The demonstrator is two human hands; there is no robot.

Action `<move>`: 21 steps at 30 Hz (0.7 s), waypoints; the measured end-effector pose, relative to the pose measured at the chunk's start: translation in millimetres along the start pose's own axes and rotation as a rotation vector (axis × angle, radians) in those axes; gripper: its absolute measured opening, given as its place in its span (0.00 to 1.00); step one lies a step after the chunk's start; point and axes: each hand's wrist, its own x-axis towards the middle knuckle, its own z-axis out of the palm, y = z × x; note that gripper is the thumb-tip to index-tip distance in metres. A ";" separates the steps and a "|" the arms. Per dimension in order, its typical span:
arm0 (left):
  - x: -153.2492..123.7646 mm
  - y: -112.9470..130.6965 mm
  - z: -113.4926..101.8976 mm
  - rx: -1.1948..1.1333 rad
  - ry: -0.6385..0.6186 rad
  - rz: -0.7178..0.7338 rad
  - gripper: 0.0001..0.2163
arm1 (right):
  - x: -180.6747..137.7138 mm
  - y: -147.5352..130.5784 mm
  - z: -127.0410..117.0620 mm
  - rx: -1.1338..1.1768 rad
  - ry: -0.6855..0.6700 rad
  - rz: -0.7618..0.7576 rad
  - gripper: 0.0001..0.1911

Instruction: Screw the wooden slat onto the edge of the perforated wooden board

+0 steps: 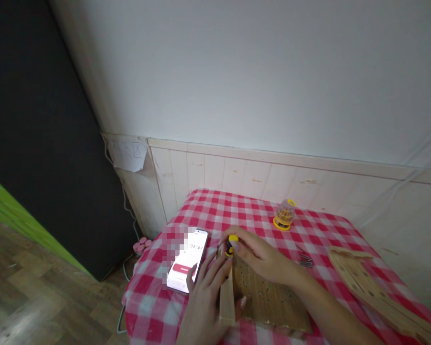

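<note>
A small yellow-and-black screwdriver point(232, 243) stands nearly upright in my right hand point(256, 251), its fingers closed round the handle. The tip is hidden, so I cannot tell what it touches. My left hand point(208, 292) grips a pale wooden strip point(227, 302), with fingers along the left side and the thumb on the right. Against the strip lies a brown wooden board point(269, 297) dotted with small holes. My left fingertips are close below the screwdriver's handle.
A lit phone point(183, 263) showing a timer lies left of my hands. A clear, yellow-based bit case point(284, 215) stands at the back. Several screws point(305, 259) and curved wooden slats point(368, 292) lie right on the checked tablecloth point(215, 206). A panelled wall point(211, 170) borders the table.
</note>
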 end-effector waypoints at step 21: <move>-0.6 -0.6 0.9 -0.001 -0.005 -0.016 0.32 | -1.7 7.6 16.5 0.173 0.002 0.037 0.27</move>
